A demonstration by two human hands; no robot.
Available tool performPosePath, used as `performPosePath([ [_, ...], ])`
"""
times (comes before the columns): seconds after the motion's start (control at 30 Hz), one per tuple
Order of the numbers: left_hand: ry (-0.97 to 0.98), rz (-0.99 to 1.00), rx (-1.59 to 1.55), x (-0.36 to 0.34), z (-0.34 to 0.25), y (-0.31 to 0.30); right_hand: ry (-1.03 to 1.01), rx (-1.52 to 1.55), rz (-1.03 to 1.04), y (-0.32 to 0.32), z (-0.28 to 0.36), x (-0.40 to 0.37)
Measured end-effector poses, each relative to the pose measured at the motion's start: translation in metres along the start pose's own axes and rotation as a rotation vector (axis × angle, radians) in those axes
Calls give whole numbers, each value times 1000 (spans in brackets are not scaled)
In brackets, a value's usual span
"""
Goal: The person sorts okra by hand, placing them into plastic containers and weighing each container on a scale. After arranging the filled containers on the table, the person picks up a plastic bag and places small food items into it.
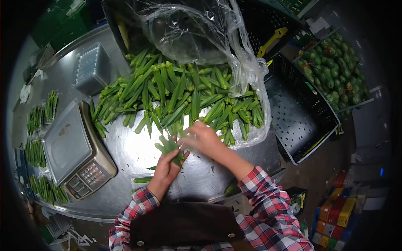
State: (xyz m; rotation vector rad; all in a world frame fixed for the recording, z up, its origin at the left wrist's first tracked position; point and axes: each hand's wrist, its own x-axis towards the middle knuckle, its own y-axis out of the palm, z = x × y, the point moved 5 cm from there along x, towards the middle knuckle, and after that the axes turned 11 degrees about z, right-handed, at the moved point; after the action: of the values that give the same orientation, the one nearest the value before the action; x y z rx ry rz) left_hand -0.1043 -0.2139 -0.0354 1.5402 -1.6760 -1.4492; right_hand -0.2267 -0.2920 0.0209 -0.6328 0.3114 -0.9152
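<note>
My left hand (166,168) is closed around a small bunch of okra pods (168,146), held just above the steel table (125,146). Close beside it, my right hand (203,139) is smeared by motion, its fingers curled around a blurred okra pod (179,126) by the top of the bunch. Beyond both hands spreads a large heap of loose okra (167,85), partly lying on a clear plastic bag (251,134) that spills from a dark crate.
At left stands a weighing scale (69,134), with packed okra trays (35,152) past it. Stacked clear trays (91,69) sit behind. To the right are a black perforated crate (299,113) and a crate of green produce (331,69). Okra lies in a tray (142,180) near my left wrist.
</note>
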Motion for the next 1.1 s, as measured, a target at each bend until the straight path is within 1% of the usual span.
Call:
performPosePath([
  [0.03,-21,15,-22,3,3,-2,60,137,63,3,10,2],
  [0.1,-61,33,-45,5,5,-5,165,58,-72,-1,-11,16],
  [0.17,-100,29,-44,1,3,-9,359,-167,-209,-21,-34,34],
  [0.2,-112,26,-25,-2,-2,-9,390,-310,-246,-27,-39,40],
  [0.27,-91,72,217,-9,-23,-10,489,-441,-126,-18,-63,54],
  [0.3,-87,66,332,-20,-36,-15,427,-444,-158,-17,-69,54],
  [0.37,-232,11,1009,-50,-78,-19,429,-292,-183,-26,-64,48],
  [0.4,-121,28,1126,-65,-93,-11,458,-260,-224,-33,-56,44],
  [0.43,-122,73,1264,-78,-102,-12,462,-197,-263,-36,-61,38],
  [0.47,-135,102,1558,-92,-108,-22,379,-183,-266,-35,-60,32],
  [0.5,-148,147,1853,-102,-107,-33,320,-102,-235,-23,-57,24],
  [0.57,-233,238,2098,-115,-92,-44,214,41,-181,-7,-31,-2],
  [0.6,-274,291,2217,-121,-84,-46,281,31,-31,5,-15,-12],
  [0.63,-214,292,2211,-127,-82,-44,348,21,119,19,1,-22],
  [0.7,-96,291,2200,-136,-81,-41,266,30,228,48,11,-40],
  [0.73,-69,299,2173,-141,-84,-40,199,46,236,57,21,-47],
  [0.77,-50,243,2150,-146,-88,-42,132,63,244,65,30,-53],
  [0.8,-33,186,2126,-154,-92,-45,-27,25,199,74,40,-58],
  [0.9,26,-34,1979,-176,-106,-57,-183,-40,298,97,65,-69],
  [0.93,49,-112,1915,-182,-109,-60,-224,-44,328,103,72,-71],
  [1.03,295,-211,1860,-196,-111,-51,-197,-115,448,132,79,-76],
  [1.1,286,-98,2050,-192,-94,-31,-245,-84,391,141,83,-78],
])
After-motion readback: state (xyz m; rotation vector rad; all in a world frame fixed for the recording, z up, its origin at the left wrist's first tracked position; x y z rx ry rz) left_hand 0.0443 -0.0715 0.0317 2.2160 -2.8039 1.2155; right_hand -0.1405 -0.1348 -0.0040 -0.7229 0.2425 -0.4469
